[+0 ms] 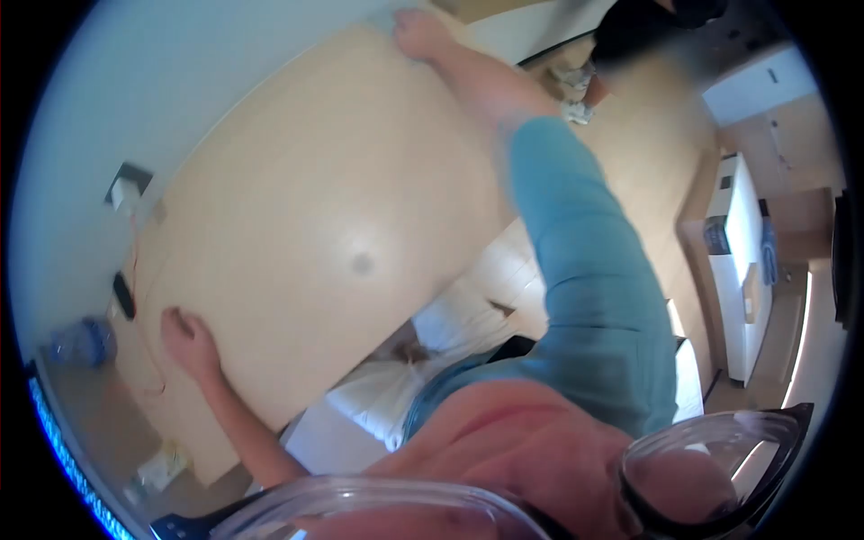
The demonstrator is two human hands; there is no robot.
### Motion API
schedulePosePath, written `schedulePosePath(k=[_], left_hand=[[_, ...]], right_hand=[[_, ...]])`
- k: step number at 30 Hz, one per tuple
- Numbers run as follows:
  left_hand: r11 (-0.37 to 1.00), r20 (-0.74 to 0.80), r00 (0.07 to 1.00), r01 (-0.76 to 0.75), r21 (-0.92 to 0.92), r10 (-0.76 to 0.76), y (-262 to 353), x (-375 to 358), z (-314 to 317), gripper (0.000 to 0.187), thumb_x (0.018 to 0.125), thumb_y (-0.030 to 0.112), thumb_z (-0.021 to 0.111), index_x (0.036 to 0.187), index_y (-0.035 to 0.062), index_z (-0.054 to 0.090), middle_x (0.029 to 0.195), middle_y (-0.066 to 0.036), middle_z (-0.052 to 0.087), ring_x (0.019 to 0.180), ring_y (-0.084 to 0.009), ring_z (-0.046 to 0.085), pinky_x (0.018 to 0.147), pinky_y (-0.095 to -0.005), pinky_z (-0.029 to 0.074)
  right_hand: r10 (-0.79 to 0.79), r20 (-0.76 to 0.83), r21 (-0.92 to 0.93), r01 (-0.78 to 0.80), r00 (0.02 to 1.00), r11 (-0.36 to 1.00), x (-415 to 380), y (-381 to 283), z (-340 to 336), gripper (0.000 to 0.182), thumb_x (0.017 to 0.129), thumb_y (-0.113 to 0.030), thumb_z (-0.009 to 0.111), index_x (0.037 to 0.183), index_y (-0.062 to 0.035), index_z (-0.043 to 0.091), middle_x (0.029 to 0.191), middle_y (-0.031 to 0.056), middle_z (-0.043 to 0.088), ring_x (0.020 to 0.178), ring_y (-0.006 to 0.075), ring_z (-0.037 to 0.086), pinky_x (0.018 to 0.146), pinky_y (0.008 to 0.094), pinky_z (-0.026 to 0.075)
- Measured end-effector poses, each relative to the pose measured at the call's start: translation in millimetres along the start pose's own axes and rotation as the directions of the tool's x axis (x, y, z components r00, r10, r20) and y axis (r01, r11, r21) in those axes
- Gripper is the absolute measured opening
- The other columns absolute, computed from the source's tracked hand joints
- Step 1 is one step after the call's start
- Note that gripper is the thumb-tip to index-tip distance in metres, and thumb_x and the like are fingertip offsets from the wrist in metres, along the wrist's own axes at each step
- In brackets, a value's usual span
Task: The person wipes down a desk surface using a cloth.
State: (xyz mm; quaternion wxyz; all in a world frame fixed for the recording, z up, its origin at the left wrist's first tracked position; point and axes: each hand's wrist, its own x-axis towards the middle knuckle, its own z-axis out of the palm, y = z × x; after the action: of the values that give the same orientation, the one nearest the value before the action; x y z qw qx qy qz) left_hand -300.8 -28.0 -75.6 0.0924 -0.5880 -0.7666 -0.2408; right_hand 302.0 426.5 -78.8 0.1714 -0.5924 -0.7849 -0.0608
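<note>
A pale wood-coloured tabletop [315,180] stretches in front of me, with a small dark round spot [362,263] near its middle. My right hand [421,36], at the end of a teal sleeve, reaches to the far edge by the wall. Its fingers look closed around or pressed on a blurred bluish patch that I cannot make out. On the left side of the table rests my left hand [191,344], fingers loosely curled with a gap at the thumb and nothing visible in them. Close to it lie a thin orange cable [135,247] and a small black device [123,295].
A white plug [124,193] sits in the wall socket. Beyond my left hand stands a bluish clear plastic container [83,342]; a white and yellow packet [162,470] lies lower. A person in black [643,31] is at upper right. White furniture [742,261] stands on the right.
</note>
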Motion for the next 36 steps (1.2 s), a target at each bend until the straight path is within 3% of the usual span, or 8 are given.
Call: schedulePosePath(k=[2, 4, 17, 21, 24, 26, 32, 36], left_hand=[[0.999, 0.032, 0.999, 0.032, 0.015, -0.033, 26, 2, -19, 0.033, 0.093, 0.014, 0.063, 0.121, -0.0025, 0.062, 0.121, -0.022, 0.067, 0.116, -0.0414, 0.061, 0.100, -0.0488, 0.049], [0.999, -0.001, 1.000, 0.026, 0.046, -0.026, 35, 0, -21, 0.031, 0.094, 0.016, 0.062, 0.119, -0.0017, 0.063, 0.120, -0.022, 0.067, 0.115, -0.0416, 0.061, 0.099, -0.0495, 0.049], [0.996, -0.002, 0.998, 0.062, -0.072, -0.062, 19, -14, -19, 0.039, 0.101, 0.019, 0.058, 0.131, -0.0055, 0.063, 0.131, -0.025, 0.066, 0.123, -0.0407, 0.062, 0.106, -0.0475, 0.049], [0.997, -0.007, 0.998, 0.062, -0.056, -0.063, 26, -14, -20, 0.037, 0.100, 0.018, 0.058, 0.128, -0.0057, 0.063, 0.127, -0.025, 0.067, 0.119, -0.0415, 0.063, 0.103, -0.0489, 0.050], [0.998, -0.026, 0.998, 0.061, -0.031, -0.062, 38, -10, -26, 0.035, 0.099, 0.017, 0.058, 0.126, -0.0054, 0.063, 0.125, -0.025, 0.067, 0.116, -0.0422, 0.063, 0.101, -0.0496, 0.051], [0.996, -0.025, 0.996, 0.089, -0.015, -0.089, 39, -15, -27, 0.034, 0.098, 0.016, 0.058, 0.125, -0.0053, 0.063, 0.123, -0.025, 0.067, 0.115, -0.0425, 0.064, 0.100, -0.0497, 0.051], [0.997, -0.066, 0.997, -0.024, 0.070, 0.028, 29, -2, -20, 0.032, 0.093, 0.013, 0.061, 0.121, -0.0025, 0.063, 0.119, -0.024, 0.067, 0.111, -0.0424, 0.064, 0.096, -0.0501, 0.052], [0.999, -0.018, 1.000, 0.019, 0.045, -0.018, 40, 3, -26, 0.027, 0.091, 0.011, 0.062, 0.115, -0.0006, 0.062, 0.116, -0.020, 0.067, 0.110, -0.0423, 0.063, 0.095, -0.0510, 0.050]], right_hand=[[-0.063, -0.052, 0.003, 0.064, 0.997, 0.998, -30, -25, 10, 0.053, 0.102, -0.031, 0.037, 0.138, 0.0024, 0.059, 0.149, 0.0182, 0.056, 0.138, 0.0320, 0.051, 0.117, 0.0469, 0.040], [-0.021, 0.108, 0.021, 0.019, 0.994, 1.000, -63, -49, -39, 0.055, 0.104, -0.032, 0.035, 0.142, 0.0043, 0.053, 0.152, 0.0206, 0.053, 0.141, 0.0344, 0.049, 0.118, 0.0456, 0.039], [-0.311, 0.205, 0.181, 0.276, 0.928, 0.944, -284, -44, -136, 0.059, 0.108, -0.030, 0.038, 0.160, -0.0012, 0.036, 0.169, 0.0159, 0.033, 0.157, 0.0320, 0.028, 0.130, 0.0437, 0.021], [-0.245, 0.248, 0.127, 0.219, 0.937, 0.967, -313, -22, -156, 0.059, 0.109, -0.029, 0.037, 0.161, -0.0024, 0.034, 0.169, 0.0154, 0.032, 0.158, 0.0309, 0.026, 0.131, 0.0437, 0.019], [-0.327, 0.223, 0.093, 0.314, 0.918, 0.945, -307, -2, -152, 0.059, 0.110, -0.029, 0.037, 0.162, -0.0027, 0.033, 0.169, 0.0154, 0.034, 0.157, 0.0310, 0.028, 0.131, 0.0440, 0.020], [-0.284, 0.207, -0.091, 0.307, 0.936, 0.947, -290, 5, -135, 0.059, 0.110, -0.029, 0.036, 0.162, -0.0027, 0.032, 0.169, 0.0152, 0.034, 0.157, 0.0311, 0.030, 0.130, 0.0444, 0.021], [-0.201, 0.160, 0.056, 0.194, 0.966, 0.979, -208, -8, -98, 0.058, 0.109, -0.029, 0.041, 0.163, -0.0065, 0.034, 0.168, 0.0153, 0.036, 0.156, 0.0326, 0.032, 0.129, 0.0432, 0.023], [-0.360, 0.085, -0.057, 0.365, 0.929, 0.929, -132, 0, -42, 0.054, 0.108, -0.029, 0.040, 0.155, -0.0020, 0.046, 0.162, 0.0161, 0.045, 0.151, 0.0314, 0.040, 0.127, 0.0457, 0.028]])
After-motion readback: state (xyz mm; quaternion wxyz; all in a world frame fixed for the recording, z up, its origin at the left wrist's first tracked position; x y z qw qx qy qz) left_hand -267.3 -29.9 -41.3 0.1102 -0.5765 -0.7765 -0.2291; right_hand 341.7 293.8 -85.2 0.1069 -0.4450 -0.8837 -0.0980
